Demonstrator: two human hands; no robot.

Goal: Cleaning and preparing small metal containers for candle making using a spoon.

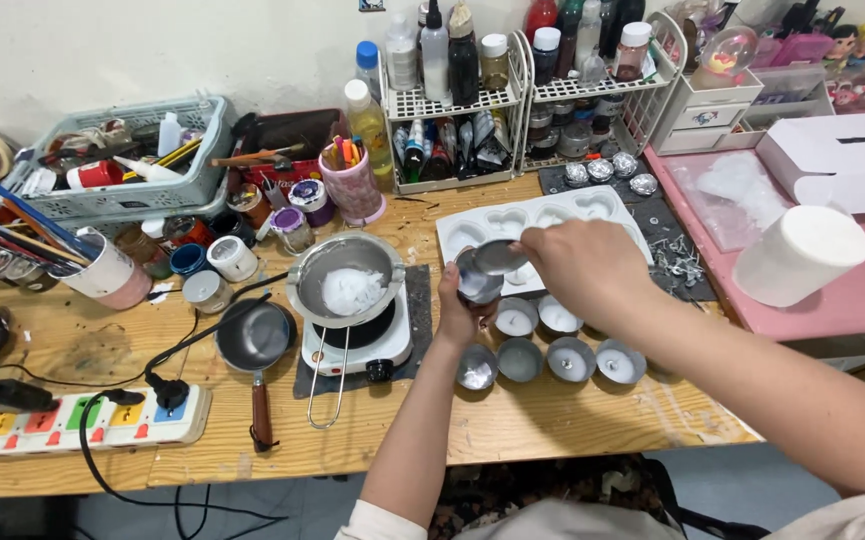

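We see the wooden tabletop (572,425) packed with craft gear. White heart mold tray (472,232) sits behind the hands. Hot plate (362,345) carries a metal pot (345,280) with white wax in it; a small dark pan (254,337) lies left of it. Six small tin cups (572,358) stand in two rows at the front. Left hand (457,310) fingers grasp a small metal cup (479,275) above the tins; right hand (582,265) fingers pinch its rim.
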